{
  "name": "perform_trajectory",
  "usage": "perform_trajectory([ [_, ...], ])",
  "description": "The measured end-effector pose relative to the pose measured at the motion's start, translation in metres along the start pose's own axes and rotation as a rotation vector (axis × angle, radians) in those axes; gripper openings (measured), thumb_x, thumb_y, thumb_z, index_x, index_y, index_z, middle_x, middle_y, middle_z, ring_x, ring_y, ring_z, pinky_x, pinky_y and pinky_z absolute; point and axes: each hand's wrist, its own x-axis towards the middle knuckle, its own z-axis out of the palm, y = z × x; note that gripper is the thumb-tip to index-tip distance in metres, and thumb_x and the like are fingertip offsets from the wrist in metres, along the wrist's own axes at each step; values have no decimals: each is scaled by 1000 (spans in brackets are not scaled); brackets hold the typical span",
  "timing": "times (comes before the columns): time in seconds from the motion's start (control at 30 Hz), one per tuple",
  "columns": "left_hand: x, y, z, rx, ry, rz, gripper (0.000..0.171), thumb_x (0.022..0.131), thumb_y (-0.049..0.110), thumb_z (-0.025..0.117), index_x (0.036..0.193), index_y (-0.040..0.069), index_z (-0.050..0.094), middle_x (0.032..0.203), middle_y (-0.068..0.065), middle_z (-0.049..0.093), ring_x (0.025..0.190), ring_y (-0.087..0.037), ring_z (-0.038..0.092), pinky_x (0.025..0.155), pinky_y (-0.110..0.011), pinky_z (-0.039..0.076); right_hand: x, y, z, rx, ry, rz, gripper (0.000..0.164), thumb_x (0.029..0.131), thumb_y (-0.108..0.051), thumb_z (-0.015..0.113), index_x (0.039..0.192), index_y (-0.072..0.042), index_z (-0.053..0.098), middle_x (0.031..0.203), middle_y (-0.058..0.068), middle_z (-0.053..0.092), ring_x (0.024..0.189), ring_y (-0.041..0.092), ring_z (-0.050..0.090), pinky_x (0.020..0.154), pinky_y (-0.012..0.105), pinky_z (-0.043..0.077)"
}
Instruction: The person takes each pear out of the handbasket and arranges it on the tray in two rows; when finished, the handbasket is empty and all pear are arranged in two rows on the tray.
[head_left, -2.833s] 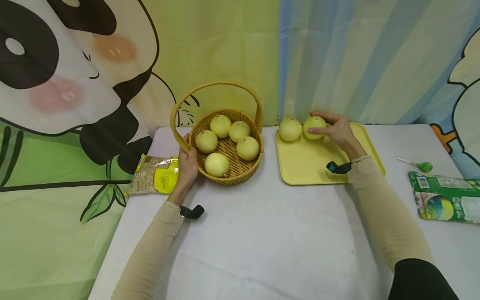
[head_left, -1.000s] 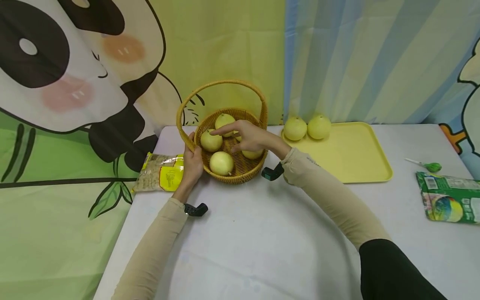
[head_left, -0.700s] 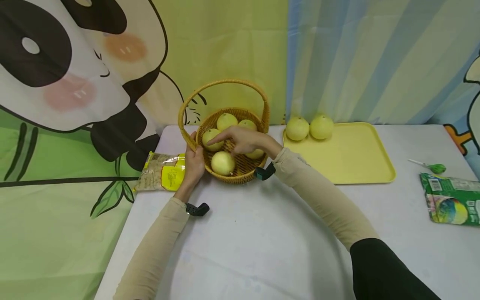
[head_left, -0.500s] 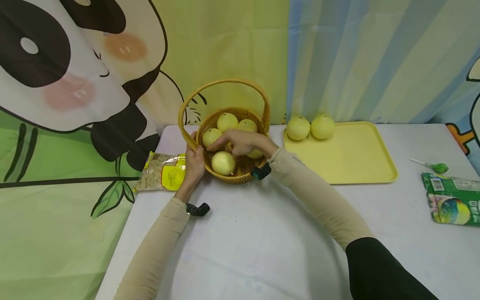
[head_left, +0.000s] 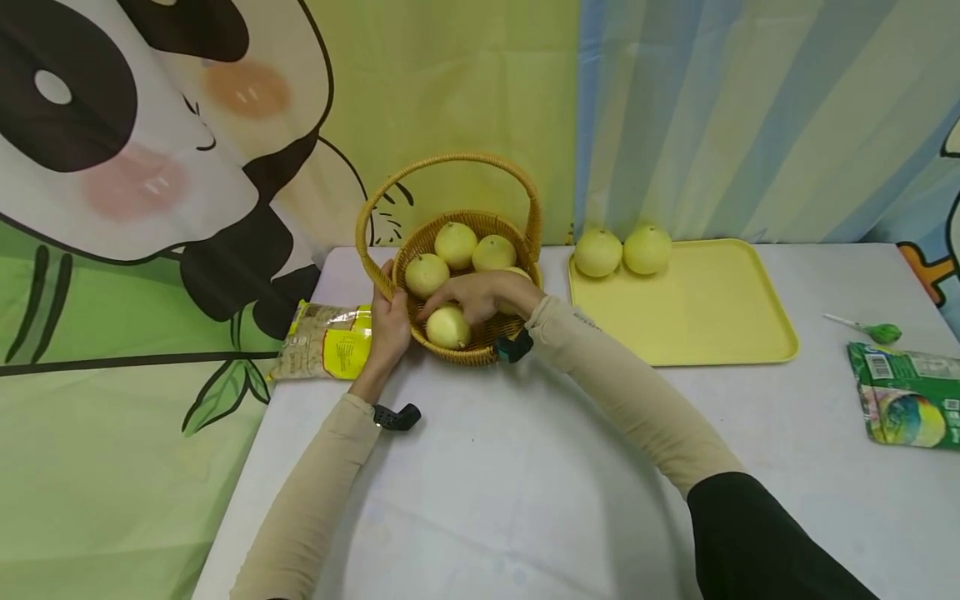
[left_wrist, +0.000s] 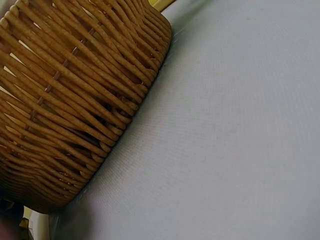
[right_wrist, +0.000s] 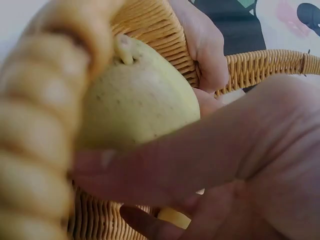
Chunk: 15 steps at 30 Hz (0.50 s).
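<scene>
A wicker basket (head_left: 480, 357) with a tall hoop handle holds several pale yellow-green pears. My left hand (head_left: 390, 329) grips its left side, where the handle meets the rim. Inside the basket, my right hand (head_left: 480, 293) reaches over the front pear (head_left: 447, 328), fingers at its far left and thumb at its right. In the right wrist view, the thumb lies against this speckled pear (right_wrist: 145, 100), its stem upward; the far fingers are partly hidden. The left wrist view is mostly basket wall (left_wrist: 75, 100). Behind my right hand, another pear (head_left: 517, 272) is mostly covered.
To the right, a yellow tray (head_left: 720, 308) carries two pears (head_left: 597, 252) at its back left corner. A clear-and-yellow bag (head_left: 322, 342) lies left of the basket. On the far right are a green lollipop-shaped item (head_left: 883, 333) and a green packet (head_left: 907, 396).
My right hand has let go of a pear on the tray and moved left into the basket. It has since lowered onto the front pear. My left hand keeps its grip on the basket.
</scene>
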Motion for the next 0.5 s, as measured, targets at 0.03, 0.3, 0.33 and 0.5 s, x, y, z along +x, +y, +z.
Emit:
perform_trajectory([
  [0.03, 0, 0, 0, 7, 0, -6, 57, 110, 8, 32, 167, 10, 26, 171, -14, 34, 157, -21, 32, 134, -40, 24, 0, 0, 1, -14, 4, 13, 94, 77, 27, 57, 152, -30, 60, 161, 2, 48, 130, 18, 42, 112, 29, 40],
  [0.3, -1, 0, 0, 33, -3, -23, 57, 111, 10, 30, 168, 14, 25, 172, -12, 32, 158, -22, 33, 133, -42, 28, -3, 5, 4, 90, 102, 18, 88, 58, 21, 91, 133, -20, 69, 147, 0, 58, 130, 20, 51, 112, 39, 51],
  [0.33, -2, 0, 0, 33, -3, -22, 57, 111, 10, 30, 168, 13, 26, 172, -12, 32, 158, -22, 33, 132, -42, 29, -4, 6, 5, 97, 115, 2, 87, 56, 21, 92, 129, -20, 70, 146, 0, 61, 132, 19, 52, 114, 38, 50],
  [0.5, -1, -1, 1, 23, 4, -11, 56, 111, 10, 32, 167, 12, 27, 171, -13, 33, 157, -22, 34, 132, -42, 28, -13, 10, 3, 170, 159, -125, 81, 60, 8, 98, 132, -18, 69, 145, 0, 65, 135, 18, 54, 118, 38, 46],
])
